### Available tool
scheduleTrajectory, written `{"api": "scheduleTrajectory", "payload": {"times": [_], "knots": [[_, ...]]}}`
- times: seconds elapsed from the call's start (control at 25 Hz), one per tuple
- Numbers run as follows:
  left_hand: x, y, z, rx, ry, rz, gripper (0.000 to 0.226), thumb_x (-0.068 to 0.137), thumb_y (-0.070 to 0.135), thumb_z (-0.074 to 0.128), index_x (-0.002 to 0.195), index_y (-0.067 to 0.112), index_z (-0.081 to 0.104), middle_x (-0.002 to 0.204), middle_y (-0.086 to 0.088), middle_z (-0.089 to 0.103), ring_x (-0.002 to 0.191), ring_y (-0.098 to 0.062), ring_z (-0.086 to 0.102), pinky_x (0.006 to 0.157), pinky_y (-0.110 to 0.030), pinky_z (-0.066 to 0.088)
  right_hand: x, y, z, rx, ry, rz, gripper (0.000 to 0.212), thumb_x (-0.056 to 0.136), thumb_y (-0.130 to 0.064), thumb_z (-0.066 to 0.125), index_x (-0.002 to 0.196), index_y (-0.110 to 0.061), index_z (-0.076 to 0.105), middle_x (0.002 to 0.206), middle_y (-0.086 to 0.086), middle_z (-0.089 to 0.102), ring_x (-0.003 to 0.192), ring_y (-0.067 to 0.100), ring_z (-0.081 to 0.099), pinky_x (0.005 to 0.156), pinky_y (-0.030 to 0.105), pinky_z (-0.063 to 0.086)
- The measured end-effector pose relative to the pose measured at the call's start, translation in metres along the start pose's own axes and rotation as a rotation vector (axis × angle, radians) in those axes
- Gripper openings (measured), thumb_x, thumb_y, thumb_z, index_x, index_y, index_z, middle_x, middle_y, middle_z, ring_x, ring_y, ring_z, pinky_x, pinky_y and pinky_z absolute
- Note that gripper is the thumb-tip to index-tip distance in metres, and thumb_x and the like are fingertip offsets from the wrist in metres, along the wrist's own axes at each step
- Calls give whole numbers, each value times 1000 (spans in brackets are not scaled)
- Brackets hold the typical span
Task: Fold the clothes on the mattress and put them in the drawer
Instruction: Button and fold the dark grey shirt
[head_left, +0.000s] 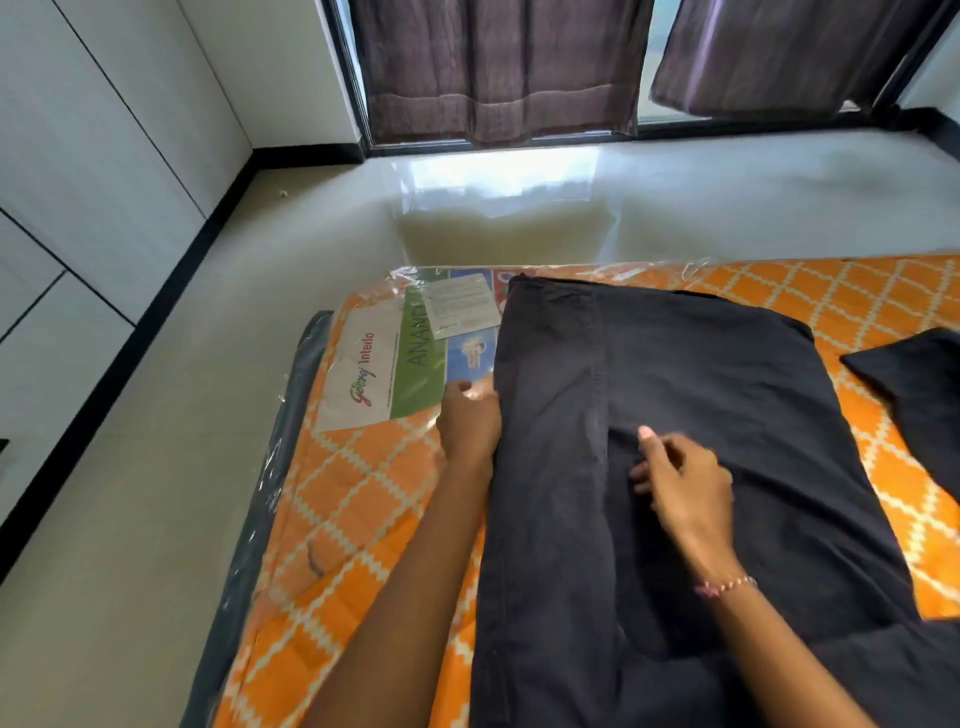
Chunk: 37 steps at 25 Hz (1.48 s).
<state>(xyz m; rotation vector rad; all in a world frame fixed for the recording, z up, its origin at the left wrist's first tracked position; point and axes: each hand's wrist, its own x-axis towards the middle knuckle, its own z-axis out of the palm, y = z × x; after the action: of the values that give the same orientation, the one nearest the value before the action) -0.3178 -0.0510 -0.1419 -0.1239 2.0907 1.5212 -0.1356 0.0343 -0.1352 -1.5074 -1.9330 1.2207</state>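
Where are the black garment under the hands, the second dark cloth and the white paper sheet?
black garment (701, 374): head view, on its flat upper part.
second dark cloth (919, 384): head view, middle of the visible piece at the right edge.
white paper sheet (460, 304): head view, its centre.
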Motion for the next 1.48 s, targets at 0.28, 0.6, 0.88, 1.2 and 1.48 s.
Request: {"api": "scheduleTrajectory", "payload": {"times": [0.28, 0.6, 0.88, 1.2, 1.48], "knots": [[-84, -61, -44, 371, -230, -51, 43, 88, 43, 60, 103, 4, 68, 104, -12, 68, 98, -31, 63, 76, -32, 50, -77, 6, 0, -122, -473, -7, 24, 89, -35, 61, 87, -13, 71, 84, 2, 70, 86, 21, 65, 73, 34, 50], [-158, -81, -64, 498, -169, 70, 47, 86, 61, 54, 86, 14, 55, 89, -3, 60, 82, -24, 59, 64, -33, 44, -139, 34, -23, -508, 0, -214, 52, 96, -44, 44, 139, -15, 40, 131, 11, 54, 119, 29, 52, 90, 42, 42], [-222, -139, -95, 565, -65, 164, 44, 85, 47, 63, 111, 11, 58, 108, -10, 67, 98, -30, 62, 80, -39, 52, -206, 94, -25, -852, -269, -559, 78, 81, -77, 11, 146, -38, -8, 156, 4, -19, 146, 29, -12, 113, 58, -4], [-280, -173, -114, 974, 82, 307, 53, 95, 51, 43, 129, 11, 34, 110, -14, 65, 99, -33, 63, 73, -39, 49, -256, 128, -33, -868, -355, -593, 84, 74, -85, 9, 145, -44, -12, 154, -1, -26, 143, 27, -24, 108, 60, -16], [-296, -181, -110, 1295, 13, 797, 79, 86, 68, 28, 136, 12, 52, 137, -17, 52, 124, -34, 53, 93, -51, 46, -252, 143, -70, -859, -321, -583, 84, 76, -83, 11, 144, -42, -17, 153, 4, -28, 144, 27, -22, 107, 55, -21]]}}
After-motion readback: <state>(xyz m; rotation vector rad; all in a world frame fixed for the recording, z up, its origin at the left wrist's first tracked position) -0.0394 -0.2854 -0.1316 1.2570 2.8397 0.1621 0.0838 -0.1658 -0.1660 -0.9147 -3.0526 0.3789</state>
